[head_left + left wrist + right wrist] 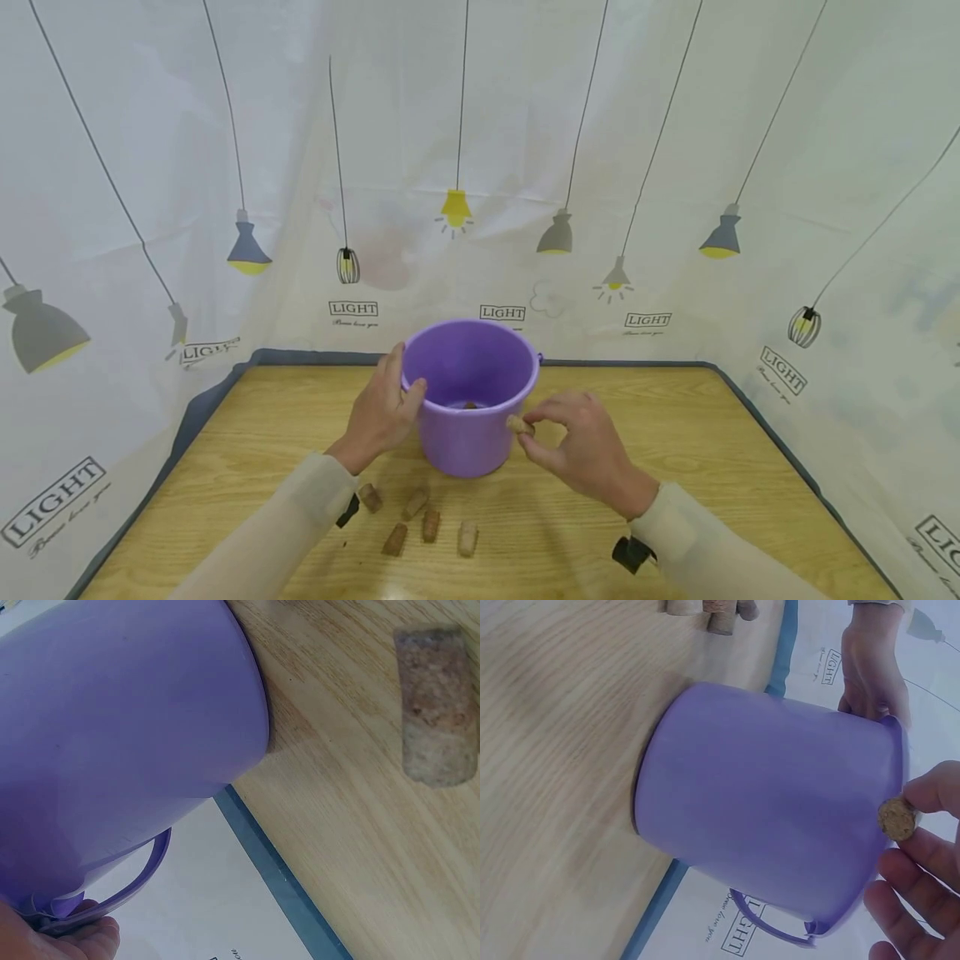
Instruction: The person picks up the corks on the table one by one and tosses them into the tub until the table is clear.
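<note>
A purple bucket (465,442) stands upright on the wooden table. My left hand (378,412) grips its rim at the left side; in the left wrist view, fingertips (97,939) show by the handle (142,877). Between thumb and fingers, my right hand (581,450) pinches a cork (518,425), close to the bucket's right front rim. The round end of that cork (897,819) faces the right wrist camera. Deep in the bucket, a small brown piece (470,406) is partly hidden by the front rim.
Several corks lie on the table in front of the bucket, among them a pale one (468,538) and a darker one (394,540) near my left sleeve. Behind the table (637,392) hangs a white cloth (420,125) printed with lamps.
</note>
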A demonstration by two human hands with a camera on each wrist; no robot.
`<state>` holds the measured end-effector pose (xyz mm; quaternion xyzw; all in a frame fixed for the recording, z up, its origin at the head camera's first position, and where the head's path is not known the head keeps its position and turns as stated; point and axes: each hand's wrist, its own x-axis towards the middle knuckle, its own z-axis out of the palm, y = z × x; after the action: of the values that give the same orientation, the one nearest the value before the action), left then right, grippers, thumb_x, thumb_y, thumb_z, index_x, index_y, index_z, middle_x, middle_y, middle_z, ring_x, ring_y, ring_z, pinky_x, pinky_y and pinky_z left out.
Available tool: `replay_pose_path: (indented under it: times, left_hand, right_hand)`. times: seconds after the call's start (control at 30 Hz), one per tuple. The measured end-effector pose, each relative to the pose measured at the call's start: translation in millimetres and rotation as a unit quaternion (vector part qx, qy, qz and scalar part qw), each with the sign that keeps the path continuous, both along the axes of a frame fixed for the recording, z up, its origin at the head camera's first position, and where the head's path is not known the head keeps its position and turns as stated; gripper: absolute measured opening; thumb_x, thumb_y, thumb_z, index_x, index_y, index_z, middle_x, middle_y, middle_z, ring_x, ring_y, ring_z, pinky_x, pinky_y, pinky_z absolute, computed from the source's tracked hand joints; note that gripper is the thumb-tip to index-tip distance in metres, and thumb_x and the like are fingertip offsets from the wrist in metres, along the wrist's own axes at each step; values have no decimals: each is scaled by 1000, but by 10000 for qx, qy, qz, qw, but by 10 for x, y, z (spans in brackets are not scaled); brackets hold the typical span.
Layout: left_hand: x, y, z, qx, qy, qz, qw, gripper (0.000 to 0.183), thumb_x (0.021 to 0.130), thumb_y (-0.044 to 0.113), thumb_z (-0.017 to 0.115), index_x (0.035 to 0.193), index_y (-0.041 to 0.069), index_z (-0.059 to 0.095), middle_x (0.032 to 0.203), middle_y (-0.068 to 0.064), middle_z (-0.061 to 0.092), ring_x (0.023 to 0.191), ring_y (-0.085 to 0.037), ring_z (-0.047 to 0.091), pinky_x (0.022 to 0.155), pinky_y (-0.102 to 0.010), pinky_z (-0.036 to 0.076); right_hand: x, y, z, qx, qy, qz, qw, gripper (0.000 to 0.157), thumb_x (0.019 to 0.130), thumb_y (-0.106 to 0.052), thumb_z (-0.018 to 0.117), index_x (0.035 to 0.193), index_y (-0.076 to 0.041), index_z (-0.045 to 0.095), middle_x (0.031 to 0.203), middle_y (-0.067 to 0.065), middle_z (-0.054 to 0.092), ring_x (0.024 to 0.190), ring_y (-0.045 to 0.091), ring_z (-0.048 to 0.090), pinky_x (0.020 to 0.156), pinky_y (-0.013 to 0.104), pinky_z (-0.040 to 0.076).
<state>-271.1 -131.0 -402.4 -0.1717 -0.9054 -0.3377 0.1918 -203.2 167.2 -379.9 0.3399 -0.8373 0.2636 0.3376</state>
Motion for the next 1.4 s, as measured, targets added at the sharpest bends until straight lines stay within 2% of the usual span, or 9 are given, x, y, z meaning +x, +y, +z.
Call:
replay_pose_path:
  times: [0.2,0.6,0.87,1.4]
  left_hand:
    - [4,0,1,13,5,19,10000,73,102,35,48,160,-3,24,153,-29,40,129,-45,53,102,-62,47]
    - [-9,5,-11,-11,47,-10,10000,73,102,34,48,160,-3,23,152,-28,41,129,-44,53,102,-61,47]
    - [-16,3,-18,-1,114,9,9999,73,101,34,49,159,-3,25,149,-29,44,123,-44,56,98,-61,49]
    - [-3,2,-13,21,70,1,10000,73,102,34,50,160,-3,24,150,-28,43,123,-43,57,98,-61,49]
  right_hand:
    - [-23,-17,97,-151,60,-70,9998,14,76,-17,87,87,-17,79,84,-10,74,80,11,66,72,35,39]
    - [-135,-102,236,-305,328,-272,9986,12,78,-19,87,86,-13,79,86,-3,75,85,19,65,76,40,43]
    - [-241,-159,307,-323,403,-438,9977,13,78,-18,85,86,-10,79,86,0,76,84,22,66,76,39,42]
    - [-417,-262,444,-188,104,-742,9970,14,82,-22,83,90,-10,81,89,1,76,85,23,65,79,43,44]
